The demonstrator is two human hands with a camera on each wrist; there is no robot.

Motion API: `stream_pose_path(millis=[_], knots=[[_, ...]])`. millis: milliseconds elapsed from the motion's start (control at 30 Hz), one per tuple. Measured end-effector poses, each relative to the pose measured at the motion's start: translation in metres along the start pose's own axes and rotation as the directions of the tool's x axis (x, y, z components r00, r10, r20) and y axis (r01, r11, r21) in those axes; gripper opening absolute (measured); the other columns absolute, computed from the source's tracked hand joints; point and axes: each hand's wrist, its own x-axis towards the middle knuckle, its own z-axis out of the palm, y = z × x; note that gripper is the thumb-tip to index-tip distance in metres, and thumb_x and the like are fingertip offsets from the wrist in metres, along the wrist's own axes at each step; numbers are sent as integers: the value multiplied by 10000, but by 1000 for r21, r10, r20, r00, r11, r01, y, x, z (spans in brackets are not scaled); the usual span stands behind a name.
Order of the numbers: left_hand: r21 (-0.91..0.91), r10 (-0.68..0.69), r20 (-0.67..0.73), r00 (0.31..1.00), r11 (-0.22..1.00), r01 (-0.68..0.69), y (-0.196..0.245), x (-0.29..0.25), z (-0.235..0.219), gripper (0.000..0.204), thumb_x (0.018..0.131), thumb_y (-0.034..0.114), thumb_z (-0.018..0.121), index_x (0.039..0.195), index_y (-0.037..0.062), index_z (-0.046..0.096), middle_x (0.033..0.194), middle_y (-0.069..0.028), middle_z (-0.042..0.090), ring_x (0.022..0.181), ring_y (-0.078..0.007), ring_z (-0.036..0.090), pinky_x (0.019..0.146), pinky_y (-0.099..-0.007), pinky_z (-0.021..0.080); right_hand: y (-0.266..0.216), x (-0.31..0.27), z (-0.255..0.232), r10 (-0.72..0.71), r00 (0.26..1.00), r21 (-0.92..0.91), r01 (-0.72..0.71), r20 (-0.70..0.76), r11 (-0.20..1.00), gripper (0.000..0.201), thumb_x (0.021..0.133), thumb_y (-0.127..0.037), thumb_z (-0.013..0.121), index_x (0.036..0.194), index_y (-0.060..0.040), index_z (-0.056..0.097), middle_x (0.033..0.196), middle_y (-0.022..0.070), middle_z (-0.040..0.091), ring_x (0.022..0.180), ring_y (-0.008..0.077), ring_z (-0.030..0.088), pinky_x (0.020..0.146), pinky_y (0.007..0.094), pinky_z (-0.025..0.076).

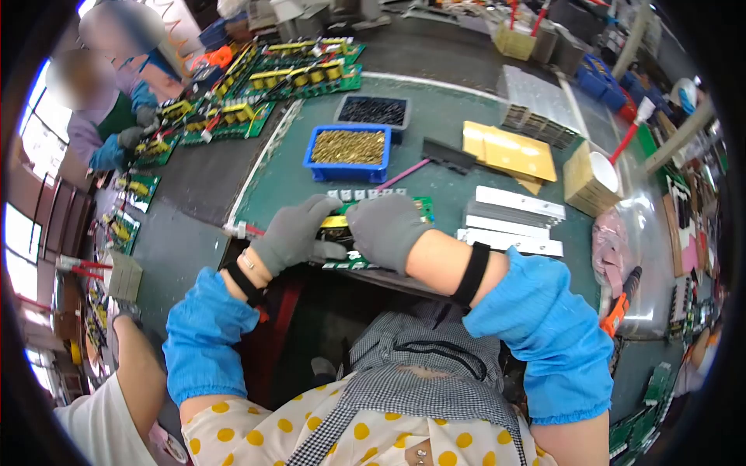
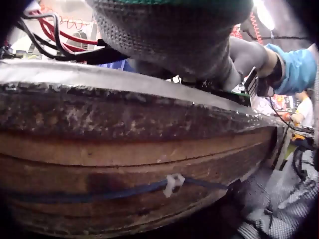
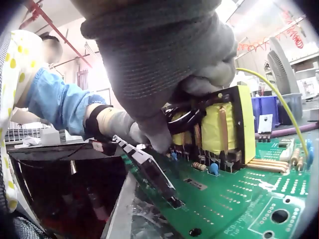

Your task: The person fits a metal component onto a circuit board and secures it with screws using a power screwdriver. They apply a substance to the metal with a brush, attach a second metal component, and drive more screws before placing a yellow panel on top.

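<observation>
A green circuit board point(image 3: 214, 199) lies at the front edge of the bench, carrying yellow-wrapped transformers point(image 3: 218, 127), a black heat sink point(image 3: 154, 174) and small parts. Both hands wear grey knit gloves. From the right, my right hand point(image 1: 388, 229) reaches over the board, its fingers curled at the top of a transformer beside looped black wires point(image 3: 187, 117). My left hand point(image 1: 295, 233) holds the board's left part, fingers on the far side and thumb on the near side. The gloves hide much of the board in the head view.
Beyond the board stand a blue bin point(image 1: 350, 153) of brass-coloured parts and a grey bin point(image 1: 374, 111) of black parts. Silver metal bars point(image 1: 517, 217) lie to the right, near yellow sheets point(image 1: 509, 151). More assembled boards point(image 1: 233, 116) and a person point(image 1: 109, 109) are at the left.
</observation>
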Motion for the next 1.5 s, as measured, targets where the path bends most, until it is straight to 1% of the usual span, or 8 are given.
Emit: stream_pose_path(millis=[367, 633, 800, 833, 900, 1033, 1200, 1500], knots=[[-234, -185, -105, 977, 960, 157, 15, -22, -48, 555, 690, 303, 872, 1110, 18, 648, 946, -154, 683, 835, -276, 680, 771, -346, 526, 31, -49, -58, -218, 956, -346, 141, -195, 927, 262, 832, -174, 582, 1057, -60, 652, 908, 51, 655, 964, 230, 607, 930, 423, 431], [-819, -280, -43, 959, 559, 127, 45, 9, -82, 502, 804, 277, 780, 1154, -48, 626, 1034, -51, 675, 926, -125, 629, 798, -289, 522, 65, -136, -118, -301, 812, -454, 50, -501, 889, 549, 729, -270, 766, 1235, -115, 620, 1129, 96, 647, 1027, 202, 615, 1182, 499, 178], [-830, -143, 21, 989, 549, 97, 76, 68, -64, 383, 954, 321, 626, 1199, 27, 611, 791, 25, 603, 609, -16, 493, 512, -197, 377, 104, -174, -114, -252, 781, -64, 264, -572, 962, 377, 798, -255, 770, 1089, -47, 651, 972, 118, 658, 867, 282, 642, 758, 388, 517], [-858, -146, 82, 986, 492, 145, 84, 79, -66, 410, 956, 361, 608, 1208, 37, 610, 770, 31, 588, 589, -17, 475, 502, -193, 363, 108, -187, -115, -48, 813, 165, 175, -581, 971, 330, 824, -247, 750, 1060, -38, 654, 933, 119, 657, 828, 258, 636, 737, 366, 511], [-895, -142, 206, 968, 374, 245, 102, 105, -69, 469, 961, 442, 573, 1225, 55, 609, 728, 43, 556, 549, -18, 439, 483, -187, 334, 109, -213, -121, 342, 818, 586, -7, -463, 810, 250, 877, -230, 710, 1003, -21, 659, 857, 120, 654, 749, 209, 624, 695, 321, 500], [-947, -7, 276, 961, 171, 274, 142, 136, -48, 585, 982, 586, 451, 1162, 56, 618, 693, 38, 537, 495, -31, 404, 458, -171, 335, 120, -239, -153, 654, 693, 907, 1, -304, 421, 206, 917, -153, 615, 1058, -15, 675, 822, -36, 591, 727, 44, 540, 628, 232, 439], [-692, 69, 720, 690, 139, 708, 166, 161, -45, 403, 1009, 457, 501, 1014, 77, 633, 675, -22, 611, 497, -57, 531, 414, -180, 382, 159, -253, -130, 751, 659, 982, 165, -39, -94, 391, 905, -78, 557, 1286, 6, 531, 799, 17, 648, 656, 48, 616, 493, 216, 480], [-471, 259, 835, 485, -118, 874, 134, 189, 34, 513, 1030, 459, 444, 1181, -13, 575, 827, -113, 665, 552, -96, 596, 388, -180, 482, 203, -264, -81, 684, 661, 913, -5, 309, -407, 177, 908, -122, 593, 1065, -42, 576, 660, 12, 583, 362, 62, 426, 298, 185, 302]])
